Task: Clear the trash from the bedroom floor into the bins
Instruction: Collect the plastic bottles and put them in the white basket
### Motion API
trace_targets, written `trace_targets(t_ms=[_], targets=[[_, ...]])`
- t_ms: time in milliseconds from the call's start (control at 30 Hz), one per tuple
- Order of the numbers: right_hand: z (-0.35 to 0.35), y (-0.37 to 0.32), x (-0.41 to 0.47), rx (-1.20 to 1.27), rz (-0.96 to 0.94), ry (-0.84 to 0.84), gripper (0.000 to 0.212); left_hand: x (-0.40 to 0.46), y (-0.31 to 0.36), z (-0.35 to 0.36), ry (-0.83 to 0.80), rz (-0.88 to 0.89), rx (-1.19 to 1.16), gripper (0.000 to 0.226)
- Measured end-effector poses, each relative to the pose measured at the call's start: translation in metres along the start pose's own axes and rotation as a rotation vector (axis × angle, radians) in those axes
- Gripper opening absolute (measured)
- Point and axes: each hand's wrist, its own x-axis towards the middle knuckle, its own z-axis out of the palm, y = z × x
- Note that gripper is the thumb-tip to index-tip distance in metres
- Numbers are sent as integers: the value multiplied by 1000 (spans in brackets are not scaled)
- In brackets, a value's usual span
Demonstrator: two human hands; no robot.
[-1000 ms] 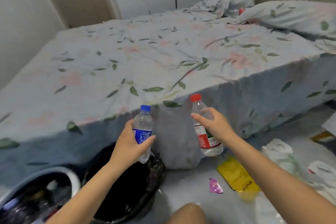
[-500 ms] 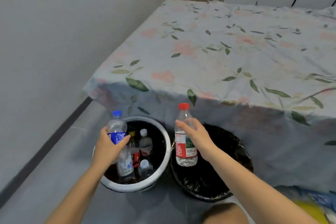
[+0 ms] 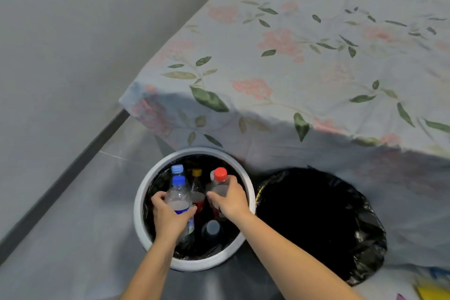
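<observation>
The room is lit softly and evenly, with a cool grey cast and no hard glare. The top of the bed (image 3: 316, 44) is the brightest area, while its hanging side and the floor (image 3: 73, 226) beneath are left in shade. The inside of the black bin liner (image 3: 316, 214) is rendered almost featureless. A faint sheen is seen on the floor tiles. Straight lines, such as the dark skirting (image 3: 60, 185), are bowed by the wide-angle lens. Slight softness is spread over the whole frame, and the yellow wrapper (image 3: 435, 293) at the lower right corner is smeared by blur.
</observation>
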Motion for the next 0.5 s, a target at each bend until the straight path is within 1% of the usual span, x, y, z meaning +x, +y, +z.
trace_targets(t_ms=[100,167,267,400,433,500], targets=[[8,8,12,-138,119,-137,66,5,-1,7,0,-27,-21,81],[15,11,17,-169,189,-201,70,9,0,11,9,-44,-30,79],[18,12,21,-149,241,-213,77,11,0,13,21,-92,-38,81],[11,5,23,-111,293,-234,93,10,3,11,13,-149,-20,81],[8,1,22,-97,282,-227,95,9,7,9,14,-153,-6,83],[-2,-5,21,-64,229,-169,90,8,19,5,29,-111,45,93]])
